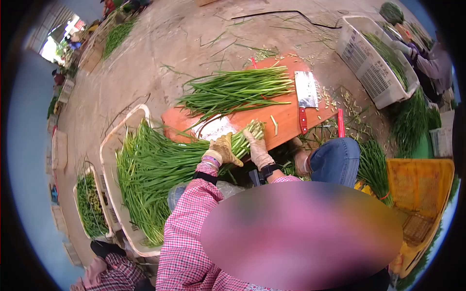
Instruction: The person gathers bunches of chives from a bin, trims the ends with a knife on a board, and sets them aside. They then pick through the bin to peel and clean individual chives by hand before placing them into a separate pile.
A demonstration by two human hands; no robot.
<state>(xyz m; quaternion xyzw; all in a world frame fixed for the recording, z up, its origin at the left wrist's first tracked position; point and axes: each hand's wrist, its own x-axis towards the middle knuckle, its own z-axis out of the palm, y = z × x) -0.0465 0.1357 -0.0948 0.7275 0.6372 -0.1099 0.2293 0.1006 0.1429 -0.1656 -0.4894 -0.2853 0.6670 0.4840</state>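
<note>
My left hand point(223, 150), in a yellowish work glove, is closed around a bunch of garlic chives point(177, 153) just behind its pale stem ends. My right hand point(258, 150), in a pale glove, grips the same bunch at those ends, by the near edge of an orange board point(281, 123). The long leaves trail left into a white crate point(105, 145). A second bunch of chives point(242, 86) lies across the far side of the board. To its right rests a cleaver point(306, 92) with a red handle. One loose stem piece point(274, 125) lies near my right hand.
Cut stem bits are scattered on the floor right of the board. A white crate with greens point(374, 63) stands at upper right, beside another person point(429, 63). A yellow crate point(420, 179) is at right. Another person point(109, 271) sits at lower left.
</note>
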